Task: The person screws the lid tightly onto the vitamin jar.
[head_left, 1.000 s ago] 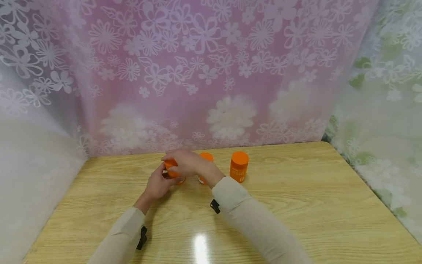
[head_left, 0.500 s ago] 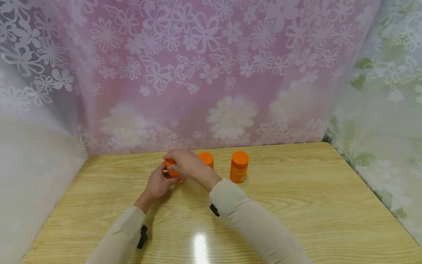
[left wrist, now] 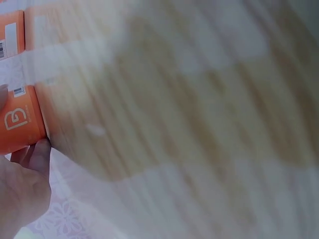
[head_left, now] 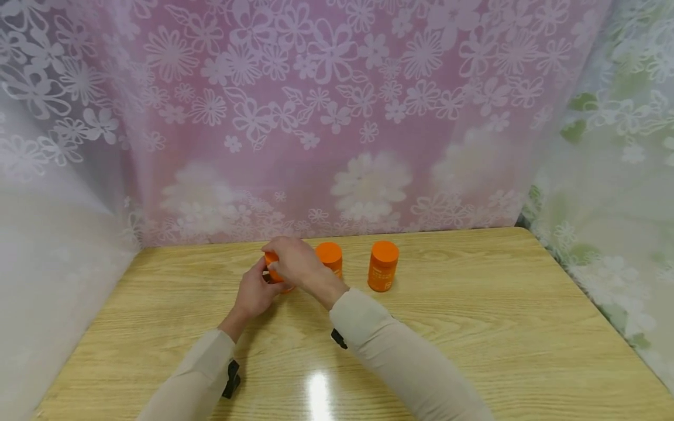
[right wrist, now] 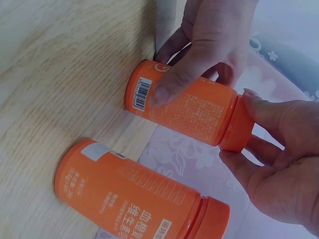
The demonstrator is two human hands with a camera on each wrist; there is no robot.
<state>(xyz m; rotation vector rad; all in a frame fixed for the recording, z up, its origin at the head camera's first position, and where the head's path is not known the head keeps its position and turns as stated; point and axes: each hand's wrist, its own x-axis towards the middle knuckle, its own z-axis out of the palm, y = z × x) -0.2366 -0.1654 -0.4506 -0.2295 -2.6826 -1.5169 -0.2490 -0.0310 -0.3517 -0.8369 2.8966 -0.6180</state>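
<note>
Leftmost of the orange bottles stands a screw-top bottle (right wrist: 197, 107) with a barcode and white print. Its body is held by my left hand (head_left: 256, 294), thumb on the near side and fingers behind. Up at the top, my right hand (head_left: 298, 263) grips the orange lid (right wrist: 238, 125) with thumb and fingertips. The lid sits on the bottle. From the head view both hands cover most of this bottle. In the left wrist view, the left hand (left wrist: 25, 194) touches the bottle (left wrist: 22, 119) close to its base.
To the right of the held bottle stands a second orange bottle (head_left: 329, 254), partly behind the right hand. Farther right is a third orange bottle (head_left: 382, 266). All stand near the back edge of the wooden table (head_left: 474, 316), before a flowered pink curtain (head_left: 337, 117).
My right wrist and forearm have shifted slightly left and toward me, with the hand still at the lid. More of the middle bottle's top shows. My left hand keeps its hold.
</note>
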